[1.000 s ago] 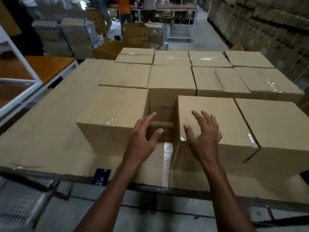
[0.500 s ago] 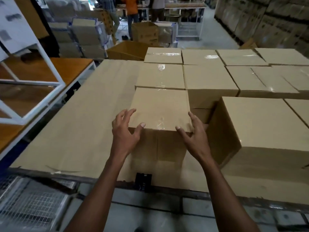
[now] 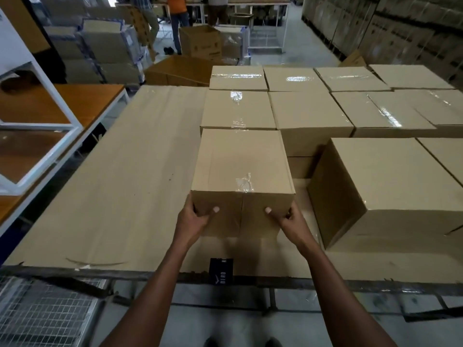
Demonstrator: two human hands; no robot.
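A taped brown cardboard box point(image 3: 241, 166) stands on a flat cardboard sheet point(image 3: 130, 186) in the middle of the view. My left hand point(image 3: 194, 220) grips its near left corner, thumb on the front face. My right hand point(image 3: 288, 221) grips the near right corner the same way. The fingers of both hands wrap round the sides and are hidden behind the box.
Several more taped boxes point(image 3: 310, 116) fill the sheet behind and to the right, the nearest one point(image 3: 383, 186) a short gap away. A white-framed wooden table point(image 3: 62, 106) stands at the left. A wire mesh cage point(image 3: 42, 314) is at the lower left. People point(image 3: 178, 18) stand far back.
Both hands went from hovering open above the boxes to gripping the near corners of the box. The view shifted left, and the box now sits nearer to me.
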